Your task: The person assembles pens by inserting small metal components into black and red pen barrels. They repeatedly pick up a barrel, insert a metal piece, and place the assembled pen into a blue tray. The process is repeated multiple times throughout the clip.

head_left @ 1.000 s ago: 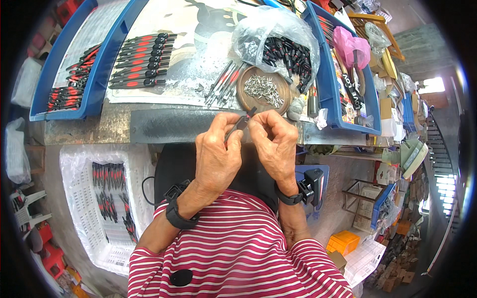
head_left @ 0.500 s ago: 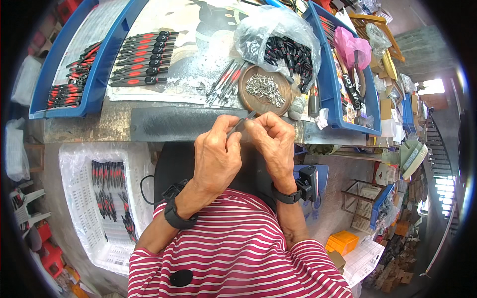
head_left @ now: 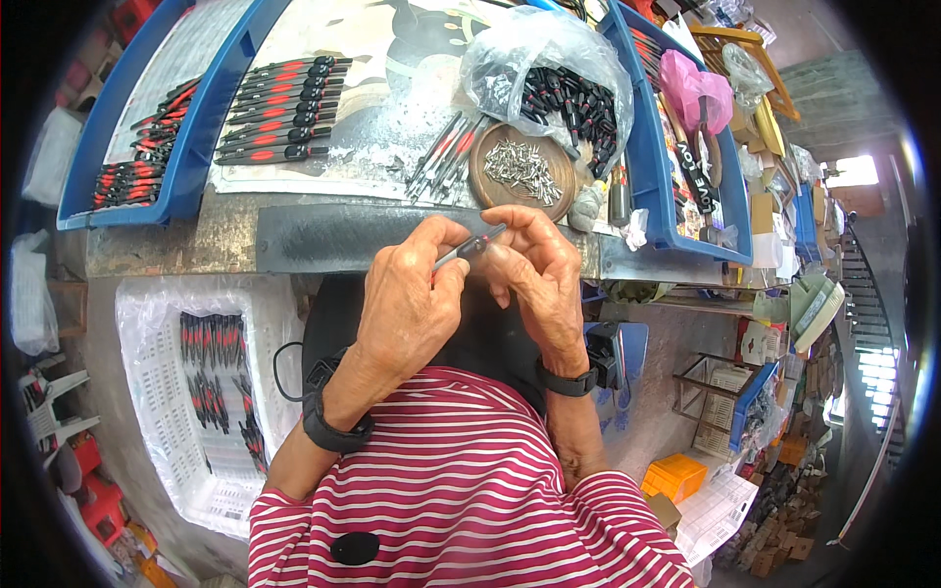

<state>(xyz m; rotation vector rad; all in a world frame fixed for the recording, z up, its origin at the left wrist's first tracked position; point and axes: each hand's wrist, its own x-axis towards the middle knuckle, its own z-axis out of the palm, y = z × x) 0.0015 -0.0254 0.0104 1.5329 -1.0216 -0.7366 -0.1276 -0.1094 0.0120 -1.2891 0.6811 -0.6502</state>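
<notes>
Between my hands, just off the table's front edge, is a slim pen-shaped tool (head_left: 472,246) with a grey shaft and a black end. My left hand (head_left: 407,299) pinches its shaft between thumb and fingers. At the black end, my right hand (head_left: 539,279) has its thumb and index finger closed round it. Beyond them a round wooden dish (head_left: 480,188) holds small silver metal pieces (head_left: 522,171). Left of the dish lie several loose red, black and silver shafts (head_left: 446,157). A clear plastic bag (head_left: 493,61) spills short black caps (head_left: 573,103).
Black-and-red pen-shaped tools (head_left: 279,113) lie in a stacked row on the table. Blue trays stand at the left (head_left: 186,147) and right (head_left: 642,147). A plastic-lined white basket (head_left: 152,412) with more tools sits below, left of my lap.
Both hands have drawn slightly toward me. The tool's black end now shows plainly between them, and the right index finger has lifted over it.
</notes>
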